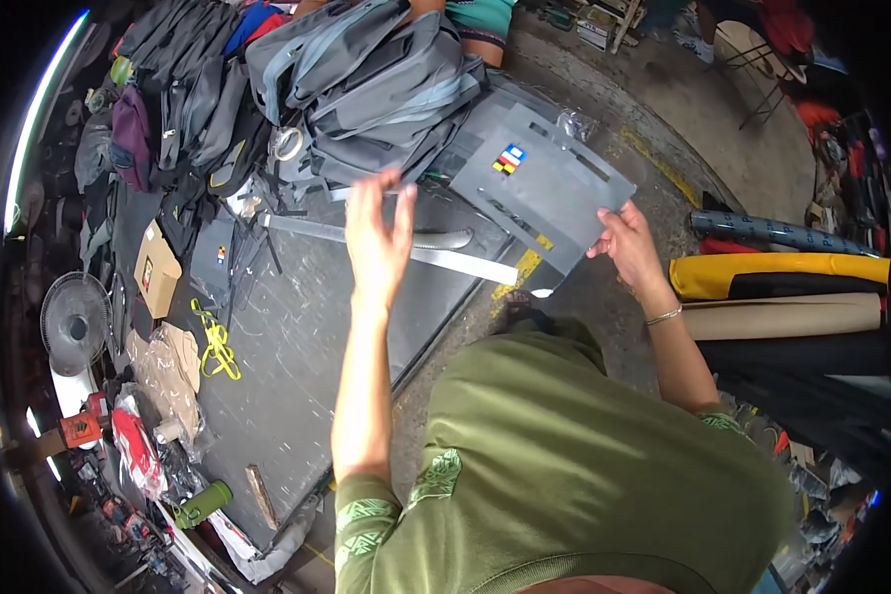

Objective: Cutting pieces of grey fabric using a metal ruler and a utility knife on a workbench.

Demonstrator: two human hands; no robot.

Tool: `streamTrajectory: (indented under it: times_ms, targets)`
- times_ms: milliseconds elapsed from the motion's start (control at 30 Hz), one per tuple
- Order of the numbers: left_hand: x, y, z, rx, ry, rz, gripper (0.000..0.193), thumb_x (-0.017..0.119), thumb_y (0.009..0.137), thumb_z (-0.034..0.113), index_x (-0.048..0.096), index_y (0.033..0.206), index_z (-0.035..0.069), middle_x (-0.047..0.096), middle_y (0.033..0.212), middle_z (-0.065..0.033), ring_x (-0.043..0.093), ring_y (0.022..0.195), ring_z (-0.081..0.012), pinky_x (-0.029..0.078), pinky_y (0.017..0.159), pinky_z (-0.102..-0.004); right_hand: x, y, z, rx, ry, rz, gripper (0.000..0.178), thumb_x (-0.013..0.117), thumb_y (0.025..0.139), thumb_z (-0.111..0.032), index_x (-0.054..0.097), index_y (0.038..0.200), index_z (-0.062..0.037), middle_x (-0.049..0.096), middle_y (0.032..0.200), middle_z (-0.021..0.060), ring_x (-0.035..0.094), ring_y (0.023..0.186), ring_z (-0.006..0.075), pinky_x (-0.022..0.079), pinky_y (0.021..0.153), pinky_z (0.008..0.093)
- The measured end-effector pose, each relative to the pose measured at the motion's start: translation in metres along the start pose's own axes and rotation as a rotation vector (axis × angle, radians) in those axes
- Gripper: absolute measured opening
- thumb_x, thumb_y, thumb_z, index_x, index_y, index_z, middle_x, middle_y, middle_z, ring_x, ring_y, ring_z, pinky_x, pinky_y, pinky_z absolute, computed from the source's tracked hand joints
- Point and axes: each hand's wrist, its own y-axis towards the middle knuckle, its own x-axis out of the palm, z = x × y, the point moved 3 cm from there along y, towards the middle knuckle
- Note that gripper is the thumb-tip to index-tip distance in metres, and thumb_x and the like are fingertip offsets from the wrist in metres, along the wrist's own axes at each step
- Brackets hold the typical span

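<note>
My right hand (632, 247) pinches the near right edge of a flat grey panel (564, 198). The panel has slots cut through it and a small patch (508, 158) of coloured squares, and its far side overlaps other grey sheets at the table's edge. Raised over the table (287, 337), my left hand (376, 243) is open, its fingers apart and nothing in them. Just right of its wrist lie a white strip (465, 265) and a curved dark grey strip (445, 239). A pale, ruler-like strip (307, 229) runs out on its left; whether it joins the white one is hidden.
Grey bags (386, 99) are heaped at the table's far end, with a tape roll (288, 145) beside them. Yellow cord (218, 342), a cardboard box (155, 269) and a fan (75, 322) are on the left. Material rolls (782, 277) lie at right. Another person's leg (481, 45) shows behind the heap.
</note>
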Motion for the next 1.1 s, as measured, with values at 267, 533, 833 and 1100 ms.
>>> streamTrajectory:
  times_ms: [267,533,833,1100]
  targets:
    - [0.073,0.029,-0.038,0.063,0.619,-0.258,0.048,0.079,0.084,0.023,0.059,0.128,0.016,0.059,0.115,-0.0089,0.058,0.110,-0.0295,0.046,0.091,-0.0445,-0.012,0.030,-0.014,0.033,0.054,0.009,0.028,0.055,0.105,-0.012,0.055,0.133,-0.0090,0.066,0.113,0.0024,0.066,0.073,0.0112,0.062,0.059,0.0325]
    - [0.092,0.018,-0.083,-0.123,0.635,-0.164,0.038,0.078,0.087,0.022,0.056,0.115,0.010,0.062,0.114,-0.0102,0.061,0.108,-0.0351,0.048,0.088,-0.0508,-0.005,0.053,-0.012,0.092,0.077,-0.031,0.021,0.057,0.105,-0.014,0.055,0.125,-0.0086,0.060,0.103,-0.0004,0.059,0.065,0.0090,0.062,0.060,0.0339]
    - [0.092,0.015,-0.085,-0.243,0.465,-0.060,0.033,0.074,0.090,0.017,0.055,0.114,0.005,0.065,0.113,-0.0132,0.061,0.106,-0.0406,0.049,0.088,-0.0528,0.035,0.087,0.002,0.165,0.056,-0.105,0.018,0.060,0.103,-0.015,0.053,0.118,-0.0072,0.058,0.103,0.0004,0.060,0.067,0.0090,0.061,0.061,0.0331]
    - [0.080,0.024,-0.084,-0.238,0.418,0.015,0.030,0.074,0.092,0.017,0.057,0.113,0.005,0.066,0.111,-0.0150,0.062,0.103,-0.0419,0.049,0.087,-0.0521,0.049,0.100,-0.004,0.027,-0.235,-0.035,0.030,0.061,0.099,-0.018,0.058,0.124,-0.0017,0.065,0.105,0.0053,0.062,0.082,0.0130,0.058,0.059,0.0308]
